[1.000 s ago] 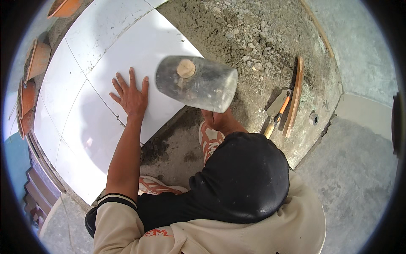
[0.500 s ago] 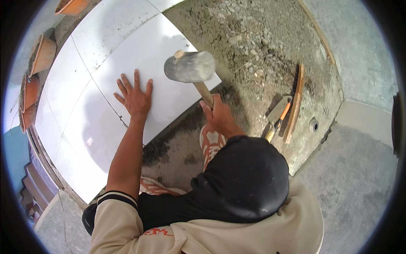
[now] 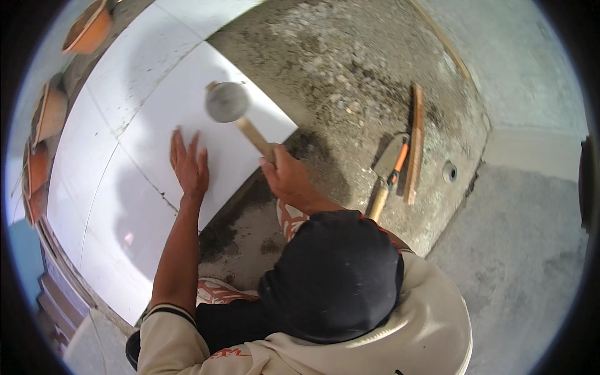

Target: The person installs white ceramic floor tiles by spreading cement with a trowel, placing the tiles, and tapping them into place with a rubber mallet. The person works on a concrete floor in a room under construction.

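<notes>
My right hand (image 3: 291, 177) is wrapped round the wooden handle of a rubber mallet (image 3: 227, 102). The mallet's grey round head is over the far part of a large white floor tile (image 3: 240, 147); whether it touches the tile I cannot tell. To the left, my left hand (image 3: 190, 167) is over the same tile near its left joint, its fingers stretched out and holding nothing. Whether its palm presses on the surface is unclear. More white tiles (image 3: 106, 181) adjoin on the left.
Rough mortar and gravel (image 3: 344, 75) lie beyond and right of the tile. A trowel (image 3: 391, 156), an orange-handled tool (image 3: 400, 161) and a wooden strip (image 3: 414, 147) rest there, near a round drain fitting (image 3: 450, 171). Orange plant pots (image 3: 89, 31) line the left edge.
The mallet head has swung left over the tile and now shows its round face. My left hand has drawn nearer me, its fingers less spread. The whole view has shifted slightly.
</notes>
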A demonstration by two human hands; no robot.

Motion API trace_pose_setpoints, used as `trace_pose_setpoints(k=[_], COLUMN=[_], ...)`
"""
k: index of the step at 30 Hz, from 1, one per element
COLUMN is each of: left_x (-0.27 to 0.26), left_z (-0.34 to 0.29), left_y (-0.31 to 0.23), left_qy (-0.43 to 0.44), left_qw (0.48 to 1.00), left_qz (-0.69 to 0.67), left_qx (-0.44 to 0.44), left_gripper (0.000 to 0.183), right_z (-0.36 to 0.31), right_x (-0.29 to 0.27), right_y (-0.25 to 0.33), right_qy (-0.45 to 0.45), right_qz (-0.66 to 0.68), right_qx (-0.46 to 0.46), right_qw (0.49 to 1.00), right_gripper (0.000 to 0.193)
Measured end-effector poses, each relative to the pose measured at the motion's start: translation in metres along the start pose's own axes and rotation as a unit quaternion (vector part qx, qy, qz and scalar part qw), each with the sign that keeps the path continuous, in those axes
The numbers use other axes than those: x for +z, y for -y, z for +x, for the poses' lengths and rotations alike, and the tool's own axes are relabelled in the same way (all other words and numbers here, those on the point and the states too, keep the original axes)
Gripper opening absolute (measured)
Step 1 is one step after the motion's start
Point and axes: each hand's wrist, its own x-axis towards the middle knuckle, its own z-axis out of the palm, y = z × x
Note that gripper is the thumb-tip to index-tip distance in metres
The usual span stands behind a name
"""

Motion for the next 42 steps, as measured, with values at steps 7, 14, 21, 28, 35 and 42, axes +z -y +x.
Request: trace_pose_setpoints(k=[7, 14, 21, 28, 35, 42], left_x=[-0.002, -0.015, -0.011, -0.015, -0.015, -0.02], left_z=[0.003, 0.006, 0.014, 0.008, 0.018, 0.015], left_y=[-0.133, -0.068, -0.065, -0.057, -0.068, -0.06], left_qy=[0.066, 0.013, -0.001, -0.008, 0.04, 0.039], left_qw=[0.796, 0.806, 0.781, 0.799, 0.793, 0.793], left_qz=[-0.537, -0.512, -0.539, -0.512, -0.504, -0.506], left_qx=[-0.271, -0.296, -0.314, -0.315, -0.341, -0.339], left_gripper=[0.037, 0.032, 0.032, 0.033, 0.034, 0.035], right_z=[-0.016, -0.13, -0.153, 0.032, 0.278, 0.324], right_x=[-0.048, -0.134, -0.141, -0.126, -0.08, -0.058], right_y=[-0.031, -0.24, -0.285, -0.031, 0.014, 0.044], right_qy=[-0.003, -0.193, -0.286, -0.076, 0.019, 0.087], right_qz=[-0.132, -0.336, -0.242, -0.053, -0.35, -0.396], right_qx=[-0.177, 0.297, 0.313, 0.098, -0.139, -0.151], right_qw=[0.975, 0.872, 0.873, 0.991, 0.926, 0.902], right_gripper=[0.032, 0.081, 0.055, 0.047, 0.047, 0.048])
